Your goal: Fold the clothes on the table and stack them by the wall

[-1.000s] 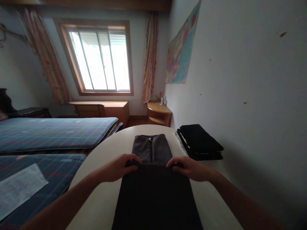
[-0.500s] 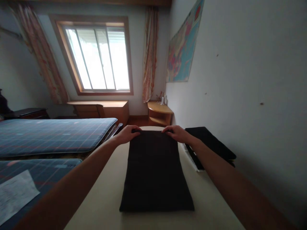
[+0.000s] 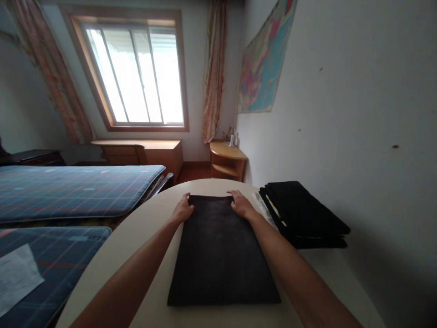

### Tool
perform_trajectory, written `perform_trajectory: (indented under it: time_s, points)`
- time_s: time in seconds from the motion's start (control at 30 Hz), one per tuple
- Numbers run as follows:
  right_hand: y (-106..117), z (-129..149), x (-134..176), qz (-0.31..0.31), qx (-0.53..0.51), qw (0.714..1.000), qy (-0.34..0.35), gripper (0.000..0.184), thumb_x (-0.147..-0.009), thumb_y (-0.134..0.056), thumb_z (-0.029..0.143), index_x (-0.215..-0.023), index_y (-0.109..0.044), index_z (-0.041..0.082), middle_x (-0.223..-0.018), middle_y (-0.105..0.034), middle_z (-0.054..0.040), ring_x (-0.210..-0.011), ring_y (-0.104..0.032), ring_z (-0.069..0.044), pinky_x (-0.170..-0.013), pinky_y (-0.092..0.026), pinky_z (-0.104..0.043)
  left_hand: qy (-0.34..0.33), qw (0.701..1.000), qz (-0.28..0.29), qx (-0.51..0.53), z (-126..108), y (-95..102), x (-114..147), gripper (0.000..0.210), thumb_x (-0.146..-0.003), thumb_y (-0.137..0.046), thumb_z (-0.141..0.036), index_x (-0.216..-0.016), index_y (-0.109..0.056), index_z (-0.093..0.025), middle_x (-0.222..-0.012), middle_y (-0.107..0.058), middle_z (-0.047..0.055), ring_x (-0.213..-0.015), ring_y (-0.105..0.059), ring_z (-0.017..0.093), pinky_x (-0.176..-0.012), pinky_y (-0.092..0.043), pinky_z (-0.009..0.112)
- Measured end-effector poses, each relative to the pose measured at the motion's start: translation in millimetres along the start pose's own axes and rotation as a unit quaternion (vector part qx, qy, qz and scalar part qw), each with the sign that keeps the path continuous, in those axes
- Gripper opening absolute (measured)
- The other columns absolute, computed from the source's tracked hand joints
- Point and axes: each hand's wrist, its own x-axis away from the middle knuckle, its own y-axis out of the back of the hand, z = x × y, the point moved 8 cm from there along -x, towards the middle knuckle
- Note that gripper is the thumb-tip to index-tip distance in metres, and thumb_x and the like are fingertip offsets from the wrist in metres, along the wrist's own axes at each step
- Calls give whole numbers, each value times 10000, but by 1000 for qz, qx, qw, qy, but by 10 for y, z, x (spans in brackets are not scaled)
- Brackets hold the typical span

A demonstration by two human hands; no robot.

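A folded black cloth (image 3: 223,250) lies flat on a cream round-edged table (image 3: 143,255), its long sides running away from me. My left hand (image 3: 182,209) is at its far left corner, with the thumb over the side edge and a finger along the corner. At the far right corner, my right hand (image 3: 241,205) pinches the edge, its thumb on top and index finger reaching past the far edge. The fingers beneath both edges are hidden. To the right of my right forearm sits a stack of folded black cloths (image 3: 305,207).
Clear plastic wrap (image 3: 262,207) shows beside the stack. A white wall (image 3: 358,105) borders the table on the right. Plaid mattresses (image 3: 78,191) lie to the left, one bearing a paper sheet (image 3: 20,278). Beyond the table stands a wooden corner shelf (image 3: 228,152).
The cloth's far end has come down to the table. Both hands have moved slightly nearer and onto its side corners. The view has tilted downward, showing more of the table and stack.
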Motion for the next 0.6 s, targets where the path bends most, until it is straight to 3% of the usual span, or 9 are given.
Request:
perform_trajectory:
  time_s: [0.13, 0.23, 0.33, 0.4, 0.5, 0.6]
  points:
    - [16, -56, -31, -22, -7, 1000, -3, 581, -782, -395, -50, -1278, -602, 171, -1346, -548, -89, -1259, -511, -160, -1104, -352, -272, 2, 1000, -12, 12, 47, 46, -20, 588, -840, -561, -80, -1400, -429, -201, -1158, -698, 99, -949, -704, 183, -820, -540, 285]
    - [77, -82, -80, -53, -1, 998, -22, 565, -829, -374, -27, -1324, -563, 168, -1437, -471, -99, -1335, -439, -169, -1141, -312, -295, 4, 1000, -28, 10, 26, 76, -54, 525, -883, -526, -100, -1390, -429, -194, -1168, -695, 104, -936, -709, 177, -817, -548, 284]
    - [43, -102, -56, -63, 15, 996, -60, 502, -860, -458, 40, -1330, -570, 175, -1514, -401, -127, -1362, -411, -254, -1138, -323, -403, 7, 999, -45, -20, -27, 55, 3, 552, -853, -562, -90, -1390, -452, -156, -1205, -675, 151, -1089, -670, 246, -942, -520, 373]
    - [-13, -46, 9, -61, 41, 995, -66, 456, -893, -491, 102, -1332, -582, 186, -1541, -385, -131, -1379, -386, -287, -1143, -300, -447, -6, 997, -62, -41, -119, 36, 113, 573, -840, -590, -108, -1398, -469, -154, -1361, -577, 185, -1294, -536, 299, -1076, -427, 440]
    - [-141, 141, 164, -28, 83, 995, -46, 411, -966, -474, 251, -1357, -580, 188, -1563, -376, -126, -1428, -314, -294, -1177, -213, -468, -79, 990, -72, -91, -357, -33, 360, 560, -869, -590, -185, -1419, -484, -207, -1581, -339, 133, -1482, -253, 310, -1189, -268, 471]
    - [-342, 321, 366, 55, 73, 996, -19, 530, -1000, -416, 461, -1444, -502, 185, -1581, -354, -127, -1467, -249, -319, -1185, -174, -495, -162, 969, 14, -188, -514, -272, 606, 512, -928, -546, -309, -1434, -487, -255, -1595, -339, 83, -1488, -243, 296, -1196, -241, 484]
